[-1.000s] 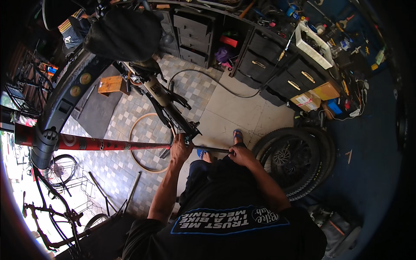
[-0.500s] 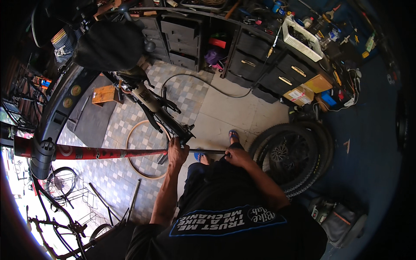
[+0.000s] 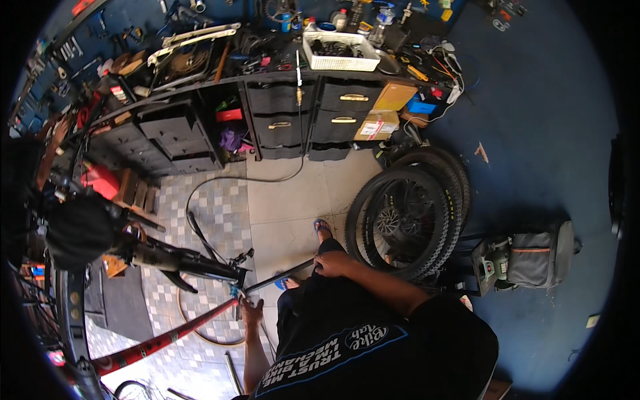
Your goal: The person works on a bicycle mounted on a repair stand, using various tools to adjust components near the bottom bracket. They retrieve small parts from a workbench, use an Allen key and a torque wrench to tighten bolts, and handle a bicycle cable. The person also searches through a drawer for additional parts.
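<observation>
A red bike frame tube (image 3: 170,339) runs from the lower left toward my body. My left hand (image 3: 251,312) is closed at its near end, beside a dark fork-like bike part (image 3: 200,264). From there a straight black tube (image 3: 288,273) slants up to the right. My right hand (image 3: 331,265) is closed around that tube's far end, in front of my thigh. The left fingers partly hide the joint between the red and black tubes. A black cover (image 3: 83,230) sits over a part at the left.
Several bike wheels with tyres (image 3: 407,213) lean together at the right. Behind them stands a grey bag (image 3: 543,257). The workbench (image 3: 280,127) at the back carries tools and a white basket (image 3: 340,52). A black hose (image 3: 247,179) curves over the tiled floor; a pale rim (image 3: 181,303) lies there.
My view has swung to the right, so the bench and wheels sit farther left. The black tube now slants up toward my right hand; before, it lay nearly level. Both hands keep their hold.
</observation>
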`<state>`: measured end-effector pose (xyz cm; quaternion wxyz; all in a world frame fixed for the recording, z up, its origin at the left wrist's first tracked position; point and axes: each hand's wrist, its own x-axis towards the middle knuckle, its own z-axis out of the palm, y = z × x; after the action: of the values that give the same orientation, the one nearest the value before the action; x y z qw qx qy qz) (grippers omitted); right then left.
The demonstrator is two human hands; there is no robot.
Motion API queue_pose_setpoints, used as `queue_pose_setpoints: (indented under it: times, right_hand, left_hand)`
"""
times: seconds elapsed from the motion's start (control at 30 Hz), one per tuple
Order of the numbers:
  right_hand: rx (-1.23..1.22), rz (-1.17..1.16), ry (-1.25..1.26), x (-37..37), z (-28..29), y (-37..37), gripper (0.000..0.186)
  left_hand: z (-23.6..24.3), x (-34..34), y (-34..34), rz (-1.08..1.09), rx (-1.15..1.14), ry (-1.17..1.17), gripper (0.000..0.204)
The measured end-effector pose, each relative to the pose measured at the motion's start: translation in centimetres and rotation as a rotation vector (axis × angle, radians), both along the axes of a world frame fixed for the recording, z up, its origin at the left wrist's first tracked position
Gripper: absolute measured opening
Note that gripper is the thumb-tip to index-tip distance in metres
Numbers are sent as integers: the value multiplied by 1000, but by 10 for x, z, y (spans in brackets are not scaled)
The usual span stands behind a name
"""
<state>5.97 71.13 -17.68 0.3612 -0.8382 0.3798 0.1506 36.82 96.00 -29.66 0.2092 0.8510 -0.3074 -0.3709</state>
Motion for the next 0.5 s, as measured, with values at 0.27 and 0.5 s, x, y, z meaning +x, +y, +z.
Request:
queue_pose_setpoints:
  times: [0.27,0.5]
  right_hand:
    - [-4,-98,-3,-39,-22,-48,38]
    - [9,-176,-6,-91,-38,-141,34]
  left_hand:
    - [10,-34,-92,-367,-111,121,32]
    - [47,-81,-240,-448,-2,-14,32]
